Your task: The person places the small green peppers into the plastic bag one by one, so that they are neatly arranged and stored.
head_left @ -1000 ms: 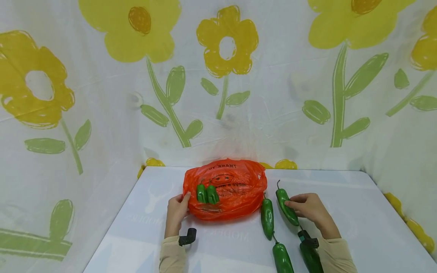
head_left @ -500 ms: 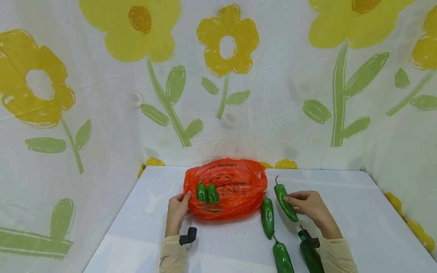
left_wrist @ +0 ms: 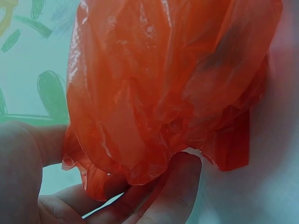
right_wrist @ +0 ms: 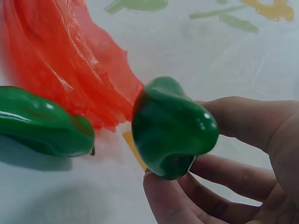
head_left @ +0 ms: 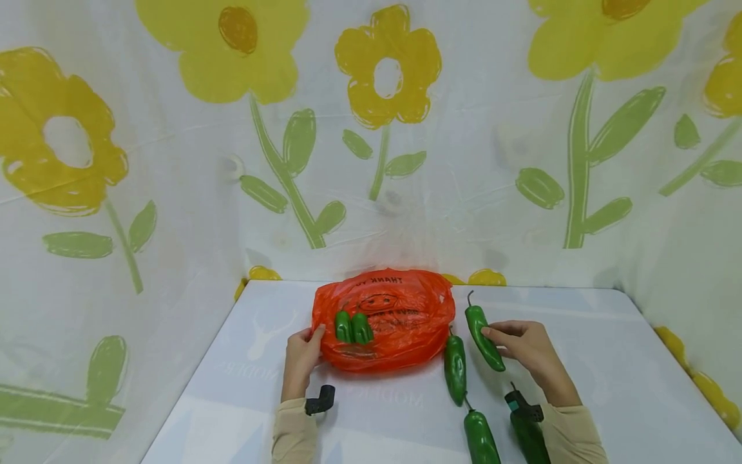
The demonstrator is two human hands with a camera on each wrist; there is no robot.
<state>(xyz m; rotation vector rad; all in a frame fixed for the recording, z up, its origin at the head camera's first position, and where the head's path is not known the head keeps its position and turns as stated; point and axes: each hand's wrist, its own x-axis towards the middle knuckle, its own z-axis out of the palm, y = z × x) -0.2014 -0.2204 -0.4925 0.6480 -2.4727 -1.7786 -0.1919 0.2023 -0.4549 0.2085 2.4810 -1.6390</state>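
backdrop: spread behind and along both sides, white, printed with yellow flowers and green stems and leaves.
desk: pale, rounded at the far right corner, marked with faint lettering and a faint deer head.
red bag: lying on the desk toward the back edge, thin and crumpled, printed with dark lettering.
beige sleeves: reaching in from the bottom, one on each forearm.
right hand: gripping the held pepper, pinched from the right side in a closed grip.
left hand: gripping the left edge of the red bag, plastic caught in a closed grip.
pepper beside the bag: resting on the desk just by the right end of the red bag, green and glossy.
held pepper: placed right of the red bag and apart from it in the head view, tilted, stem end farther away.
near pepper: on the desk, stem reaching to the pepper beside the bag, cut off by the bottom of the head view.
pepper by the wrist: partly hidden by the right forearm.
paired peppers: side by side within the outline of the red bag, toward the left.
wrist cameras: black, one at each wrist.
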